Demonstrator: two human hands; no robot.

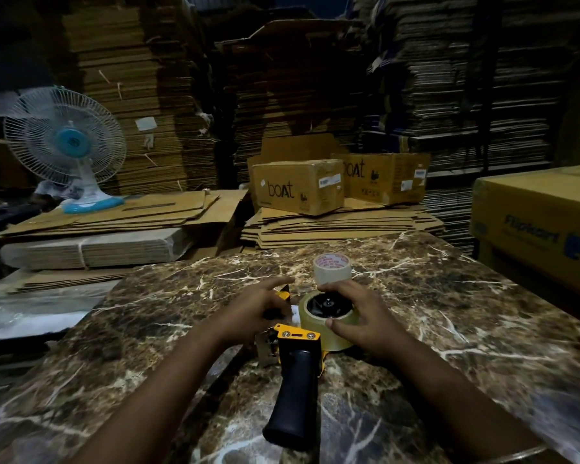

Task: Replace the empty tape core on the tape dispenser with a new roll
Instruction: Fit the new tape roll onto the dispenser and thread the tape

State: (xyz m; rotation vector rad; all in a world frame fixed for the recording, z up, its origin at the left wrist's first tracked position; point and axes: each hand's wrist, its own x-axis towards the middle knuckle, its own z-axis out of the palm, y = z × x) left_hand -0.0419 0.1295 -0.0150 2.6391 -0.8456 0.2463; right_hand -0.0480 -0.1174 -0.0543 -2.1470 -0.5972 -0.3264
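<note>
Yellow-and-black dispenser (298, 343) lies on its side near the middle of the marble worktop (449, 296), black handle (293, 396) pointing toward 6 o'clock. Clear tape roll (325, 324) sits on the dispenser's hub, dark hub visible through its centre. Right hand (358, 316) wraps the roll from 3 o'clock: thumb on the near rim, fingers curled over the far rim, grip closed on the roll. Left hand (251, 308) rests at 9 o'clock of the roll, over the dispenser's front end; fingers spread loosely and pointing toward 1 o'clock. Whether the left grip pinches anything underneath cannot be told; a pale patch that may be a strip of tape shows just beside its palm.

Second ring (332, 267), white with red print on its rim, stands upright-open just beyond the roll at 12 o'clock, touching or nearly touching the right fingertips. Whether it is a bare core or still carries tape is unclear.

Past the worktop's far edge: flattened cardboard stacks (332, 226), with two "boAt" cartons (298, 187) on top at 12 o'clock. Fan (64, 142), white cage and blue hub, stands at 10 o'clock on more flat board. Yellow carton (536, 212) with blue print at 3 o'clock. Tall cardboard piles fill the dim background.
</note>
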